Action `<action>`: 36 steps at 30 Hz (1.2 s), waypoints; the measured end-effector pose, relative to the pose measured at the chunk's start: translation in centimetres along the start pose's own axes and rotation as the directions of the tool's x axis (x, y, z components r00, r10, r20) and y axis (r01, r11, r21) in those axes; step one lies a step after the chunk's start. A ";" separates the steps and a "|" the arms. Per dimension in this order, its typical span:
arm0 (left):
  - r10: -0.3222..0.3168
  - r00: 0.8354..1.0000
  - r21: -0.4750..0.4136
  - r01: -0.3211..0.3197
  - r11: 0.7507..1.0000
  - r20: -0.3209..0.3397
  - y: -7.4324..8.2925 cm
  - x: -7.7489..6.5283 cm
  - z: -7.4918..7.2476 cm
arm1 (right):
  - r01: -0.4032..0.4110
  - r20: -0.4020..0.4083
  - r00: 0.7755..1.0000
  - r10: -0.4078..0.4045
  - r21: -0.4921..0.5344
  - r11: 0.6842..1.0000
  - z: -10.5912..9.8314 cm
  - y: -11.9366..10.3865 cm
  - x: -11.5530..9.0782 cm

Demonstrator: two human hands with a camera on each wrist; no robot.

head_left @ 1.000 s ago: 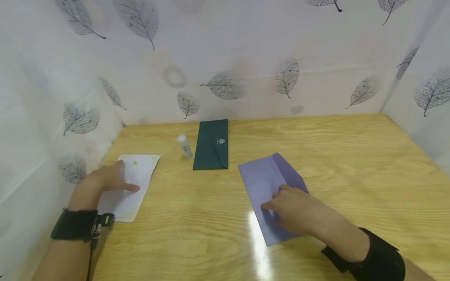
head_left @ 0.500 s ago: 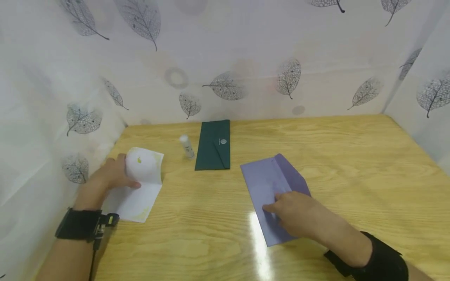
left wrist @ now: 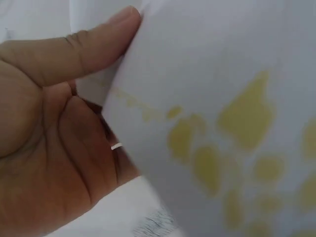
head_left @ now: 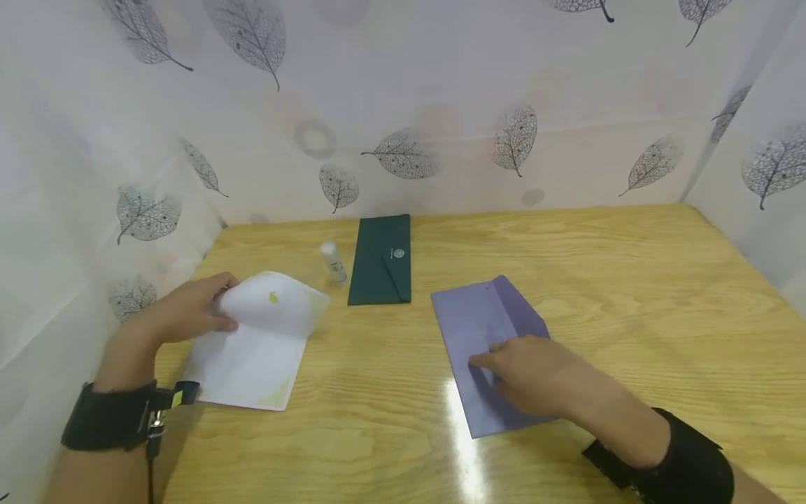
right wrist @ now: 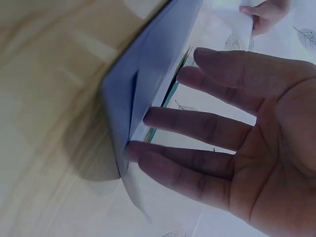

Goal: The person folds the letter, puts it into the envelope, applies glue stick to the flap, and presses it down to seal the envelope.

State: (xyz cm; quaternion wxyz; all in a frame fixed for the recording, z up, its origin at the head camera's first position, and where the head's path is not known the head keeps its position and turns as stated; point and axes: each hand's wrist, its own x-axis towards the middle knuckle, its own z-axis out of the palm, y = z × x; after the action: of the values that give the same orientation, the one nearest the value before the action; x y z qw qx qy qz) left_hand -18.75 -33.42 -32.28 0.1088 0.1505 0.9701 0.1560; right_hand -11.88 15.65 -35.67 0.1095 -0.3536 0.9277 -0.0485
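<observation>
At the left, my left hand [head_left: 192, 308] grips the left edge of a sheet of white paper [head_left: 255, 364] with yellow prints at its corners. The sheet's upper part bends up off the table. In the left wrist view the thumb [left wrist: 94, 49] lies against the paper's edge [left wrist: 197, 74], and the other fingers are partly hidden behind it. My right hand [head_left: 529, 374] touches a purple envelope [head_left: 462, 315] lying tilted on the table, its flap [head_left: 519, 308] unfolded to the right. Extended fingertips meet the envelope [right wrist: 148, 64] in the right wrist view.
A dark green envelope [head_left: 380, 276] with a small round emblem lies near the back of the wooden table [head_left: 598, 280]. Beside it stands a small white-capped tube [head_left: 334, 262]. Leaf-patterned white sheeting [head_left: 453, 91] borders the table at the back and sides.
My left hand has lifted the paper's far part off the table, and the sheet has shifted to the right. The right hand stays almost still on the purple envelope.
</observation>
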 end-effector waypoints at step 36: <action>0.473 0.777 0.153 -0.453 0.878 -0.415 14.0 -0.7 -1.2 | 0.053 -0.118 0.992 -0.048 0.048 0.997 -0.4 1.0 0.4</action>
State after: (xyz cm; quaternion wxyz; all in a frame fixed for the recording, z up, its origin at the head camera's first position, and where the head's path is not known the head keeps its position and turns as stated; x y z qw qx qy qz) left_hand -14.81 -21.30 -26.39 -0.1583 0.3474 0.9053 0.1863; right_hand -12.93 16.16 -35.54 0.0625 -0.3706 0.9218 -0.0954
